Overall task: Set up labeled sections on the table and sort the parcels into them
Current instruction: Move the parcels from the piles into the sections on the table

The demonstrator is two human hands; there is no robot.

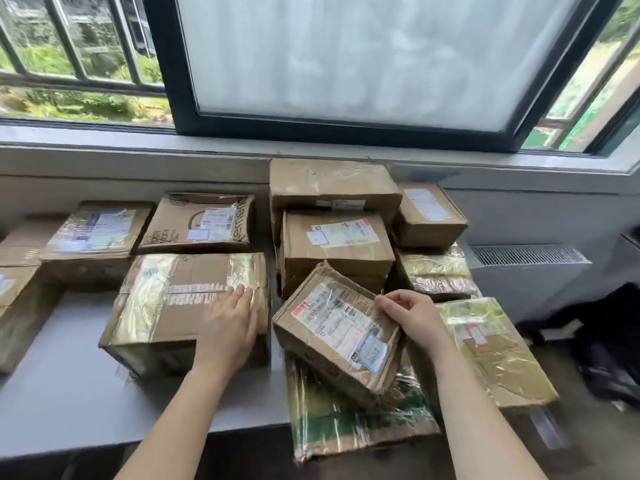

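Tabletop (69, 375); left hand (230, 327) flat on box (166, 306); right hand (412, 317) pinches parcel (336, 330).

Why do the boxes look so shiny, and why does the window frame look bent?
Head view: daylight from the window glares off clear tape on the large parcel under the left hand; the wide-angle lens bows its frame; the tilted parcel pinched by the right hand shows soft, unreadable label print.

We're in a plain back room used for post, not a home: a grey table (69, 393) under a barred window (346, 57), a wall heater (526, 268) — and taped, shipping-labelled parcels (336, 244) everywhere.
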